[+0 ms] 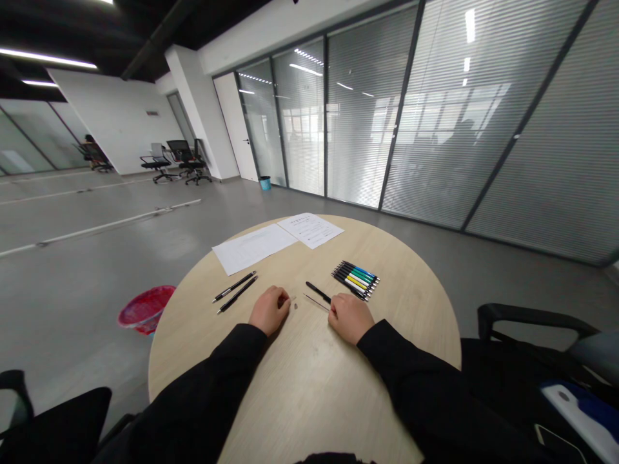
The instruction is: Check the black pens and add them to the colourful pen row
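Person seated at round wood-look table, both hands resting on it, black sleeves in view. L hand has fingers curled in, grip narrow, and a tiny thin bit pokes out past the fingertips; too small to tell what it is or if it's really held. R hand is palm-down, grip looks loosely closed, fingers right at the ends of a black pen barrel and a thin pen refill. Can't tell if either is held. Barrel and refill lie on table between hands, just beside each other, angled, not crossed. Two whole black pens lie parallel left of L hand, near it. Bunch of colored pens lies side by side just past R hand. Two sheets of paper at far edge of table, slightly overlapping. Pink basket on floor left of table; office chairs far back by wall.
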A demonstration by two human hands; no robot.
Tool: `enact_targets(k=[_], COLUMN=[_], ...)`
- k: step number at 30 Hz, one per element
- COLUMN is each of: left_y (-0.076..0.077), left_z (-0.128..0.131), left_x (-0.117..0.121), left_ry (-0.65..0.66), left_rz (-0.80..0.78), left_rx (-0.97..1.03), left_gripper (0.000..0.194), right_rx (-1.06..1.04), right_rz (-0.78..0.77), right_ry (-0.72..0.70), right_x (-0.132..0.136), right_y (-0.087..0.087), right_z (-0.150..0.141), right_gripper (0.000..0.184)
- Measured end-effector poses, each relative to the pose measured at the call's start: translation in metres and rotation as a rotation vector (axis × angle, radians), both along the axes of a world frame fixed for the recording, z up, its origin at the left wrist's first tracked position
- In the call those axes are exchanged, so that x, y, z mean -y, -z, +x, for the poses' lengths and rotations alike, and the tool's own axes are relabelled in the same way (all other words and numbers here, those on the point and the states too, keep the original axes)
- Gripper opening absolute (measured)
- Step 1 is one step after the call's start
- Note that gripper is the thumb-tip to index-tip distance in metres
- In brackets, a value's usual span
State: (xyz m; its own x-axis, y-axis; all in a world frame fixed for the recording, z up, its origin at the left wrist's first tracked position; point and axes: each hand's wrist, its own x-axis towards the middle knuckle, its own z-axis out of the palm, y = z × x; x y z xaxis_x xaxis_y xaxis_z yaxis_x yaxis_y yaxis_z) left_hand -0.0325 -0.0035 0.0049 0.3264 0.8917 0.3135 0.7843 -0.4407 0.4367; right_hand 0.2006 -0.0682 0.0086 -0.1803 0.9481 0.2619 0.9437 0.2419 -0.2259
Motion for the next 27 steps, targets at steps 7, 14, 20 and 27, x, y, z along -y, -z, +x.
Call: enact_targets(k=[7, 14, 20, 27], left_y=[-0.0019, -0.0025, -0.0023, -0.0023], left_z=[0.0015, 0.0014, 0.0014, 0.0008], left_x=[0.0017, 0.0022, 0.0019, 0.0019], left_ry=[-0.008, -0.018, -0.006, 0.001], left_rz=[-0.008, -0.022, -0.010, -0.010], left_rx=[-0.031, -0.054, -0.073, -0.075], left_gripper=[0.008, 0.007, 0.007, 0.008], right_rx=[0.009, 0.022, 0.025, 0.015], right_rz=[-0.012, -0.042, -0.056, -0.051], right_ry=[-0.003, 0.006, 0.010, 0.011], right_x=[-0.0004, -0.0006, -0.0002, 0.0005], right_y=[0.0014, 0.0009, -0.0014, -0.0004], right_z=[0.0000, -0.0001, -0.0002, 0.0003], right_gripper=[0.010, 0.010, 0.010, 0.010])
